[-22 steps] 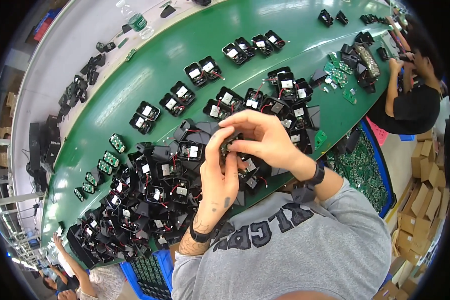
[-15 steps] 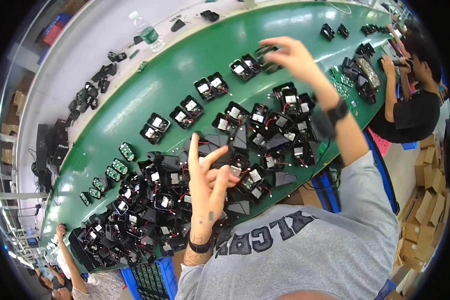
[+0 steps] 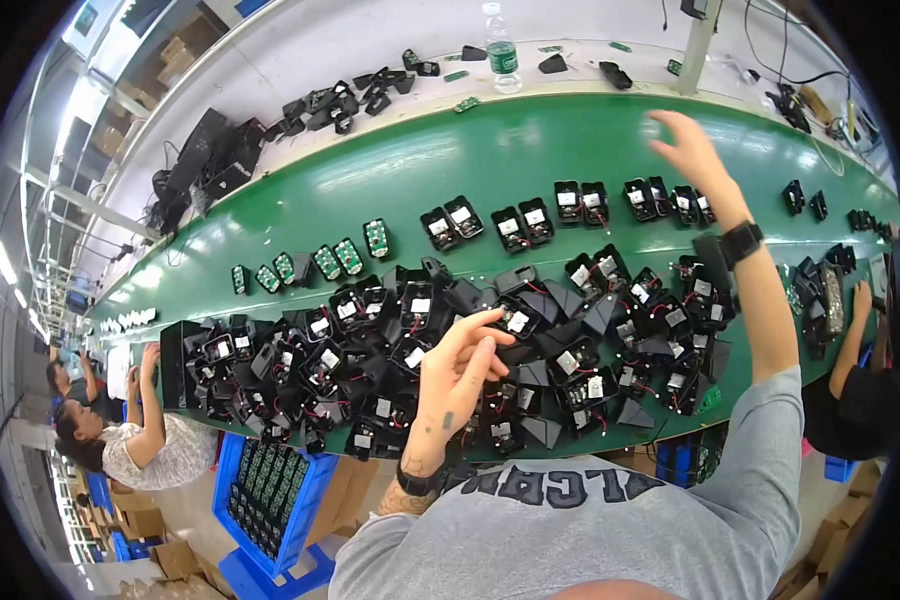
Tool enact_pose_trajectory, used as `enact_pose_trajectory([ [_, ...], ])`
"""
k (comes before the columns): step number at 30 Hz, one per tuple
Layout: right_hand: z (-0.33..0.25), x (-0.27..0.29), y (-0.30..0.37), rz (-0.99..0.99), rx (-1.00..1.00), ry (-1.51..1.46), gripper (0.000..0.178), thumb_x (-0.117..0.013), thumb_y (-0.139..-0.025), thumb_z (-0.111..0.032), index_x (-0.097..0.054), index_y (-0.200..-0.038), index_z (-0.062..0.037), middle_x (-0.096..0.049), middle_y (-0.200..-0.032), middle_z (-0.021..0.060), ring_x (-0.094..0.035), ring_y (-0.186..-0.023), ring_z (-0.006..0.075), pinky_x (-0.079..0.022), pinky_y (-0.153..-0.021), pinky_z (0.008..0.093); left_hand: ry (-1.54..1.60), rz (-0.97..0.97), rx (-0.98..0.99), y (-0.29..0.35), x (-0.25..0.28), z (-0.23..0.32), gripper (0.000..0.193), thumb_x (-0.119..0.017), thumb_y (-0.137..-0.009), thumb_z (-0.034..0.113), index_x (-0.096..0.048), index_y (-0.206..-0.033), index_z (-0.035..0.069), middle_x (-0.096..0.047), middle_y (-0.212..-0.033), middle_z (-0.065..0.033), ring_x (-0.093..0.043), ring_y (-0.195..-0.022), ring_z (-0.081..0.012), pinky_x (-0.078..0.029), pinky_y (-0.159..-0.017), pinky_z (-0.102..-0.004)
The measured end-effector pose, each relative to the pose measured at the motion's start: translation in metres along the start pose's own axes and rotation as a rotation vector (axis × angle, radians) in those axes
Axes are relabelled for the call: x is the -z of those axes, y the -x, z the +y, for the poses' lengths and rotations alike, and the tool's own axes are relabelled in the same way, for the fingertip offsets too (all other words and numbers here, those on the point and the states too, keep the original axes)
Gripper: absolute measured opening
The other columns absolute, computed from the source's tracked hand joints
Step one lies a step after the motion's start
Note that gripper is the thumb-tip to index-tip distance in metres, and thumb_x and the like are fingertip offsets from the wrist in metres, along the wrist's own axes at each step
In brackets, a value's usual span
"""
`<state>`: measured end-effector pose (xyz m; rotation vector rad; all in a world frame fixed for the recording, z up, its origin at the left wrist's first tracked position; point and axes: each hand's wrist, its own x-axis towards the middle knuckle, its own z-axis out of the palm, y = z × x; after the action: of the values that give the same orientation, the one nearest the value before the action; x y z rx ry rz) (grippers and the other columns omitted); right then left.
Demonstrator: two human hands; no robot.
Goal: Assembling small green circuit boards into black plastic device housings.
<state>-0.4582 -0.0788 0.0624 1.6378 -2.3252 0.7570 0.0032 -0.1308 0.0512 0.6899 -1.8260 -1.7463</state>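
My left hand [image 3: 460, 372] hovers over the heap of black plastic housings [image 3: 417, 305], fingers loosely stretched, with nothing visible in them. A housing with a silver block inside [image 3: 515, 322] lies just past its fingertips. Reaching out at the far right, my right hand [image 3: 692, 155] is empty, its fingers apart above the green surface. Nearest to it, at the end of a row, sit paired open housings [image 3: 684, 204] with silver blocks inside. More pairs [image 3: 510, 230] continue the row leftward, followed by several housings with green circuit boards [image 3: 376, 239].
The green bench [image 3: 370, 180] runs across the view. Along its back ledge stand a water bottle [image 3: 502, 55] and black parts [image 3: 340, 105]. A blue crate [image 3: 270, 500] of circuit boards is below left. Co-workers sit at the left [image 3: 165, 445] and right [image 3: 855, 410].
The view has swung, shifting and turning the whole scene. My right hand has come away from a blurred dark housing at the row's end. My left fingers have drawn closer together.
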Motion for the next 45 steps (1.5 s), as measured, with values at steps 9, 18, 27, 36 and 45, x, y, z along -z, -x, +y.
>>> enact_pose_trajectory([
  [9, -0.257, -0.166, -0.041, -0.400, 0.647, 0.125, 0.080, -0.083, -0.061, -0.033, -0.050, -0.131, -0.0139, -0.059, -0.118, 0.0115, -0.043, -0.128, 0.0315, -0.033, -0.104, 0.0562, 0.049, -0.012, -0.012, -0.002, -0.003, 0.001, 0.032, -0.047, -0.097, 0.009, -0.052, -0.126, -0.001, -0.067, -0.100, -0.0136, -0.063, -0.070, -0.0122, -0.053, -0.060, -0.0230],
  [18, -0.277, -0.088, -0.010, -0.319, 0.708, -0.280, 0.054, -0.077, -0.061, -0.023, -0.059, -0.108, -0.0042, -0.064, -0.099, 0.0109, -0.061, -0.097, 0.0283, -0.050, -0.082, 0.0400, 0.198, 0.408, -0.092, -0.003, 0.011, -0.002, 0.054, -0.047, -0.098, 0.027, -0.028, -0.143, 0.005, -0.052, -0.125, -0.0195, -0.064, -0.088, -0.0224, -0.056, -0.056, -0.0274],
  [27, -0.233, 0.017, 0.139, 0.098, 0.720, -0.379, 0.024, -0.071, -0.070, -0.024, -0.059, -0.076, -0.0042, -0.059, -0.116, 0.0099, -0.058, -0.103, 0.0267, -0.048, -0.083, 0.0378, 0.342, -0.130, 0.015, -0.004, -0.033, -0.001, 0.058, -0.051, -0.090, 0.008, -0.026, -0.142, 0.003, -0.051, -0.121, -0.0182, -0.062, -0.074, -0.0210, -0.053, -0.051, -0.0271],
  [36, -0.192, 0.056, 0.234, 0.094, 0.129, -0.706, 0.029, -0.077, -0.074, -0.021, -0.066, -0.099, -0.0111, -0.062, -0.109, 0.0052, -0.059, -0.100, 0.0268, -0.046, -0.084, 0.0407, 0.129, -0.316, 0.279, -0.016, -0.085, 0.027, 0.058, -0.055, -0.082, -0.003, -0.032, -0.134, 0.008, -0.059, -0.097, -0.0150, -0.050, -0.049, -0.0115, -0.038, -0.039, -0.0198],
  [45, -0.178, 0.041, 0.242, 0.222, 0.180, -0.594, 0.019, -0.075, -0.075, -0.013, -0.067, -0.091, -0.0074, -0.062, -0.089, 0.0015, -0.057, -0.083, 0.0243, -0.047, -0.074, 0.0383, 0.267, -0.441, 0.300, -0.019, -0.093, 0.011, 0.058, -0.059, -0.084, 0.003, -0.031, -0.134, 0.006, -0.061, -0.097, -0.0159, -0.049, -0.050, -0.0099, -0.039, -0.040, -0.0205],
])
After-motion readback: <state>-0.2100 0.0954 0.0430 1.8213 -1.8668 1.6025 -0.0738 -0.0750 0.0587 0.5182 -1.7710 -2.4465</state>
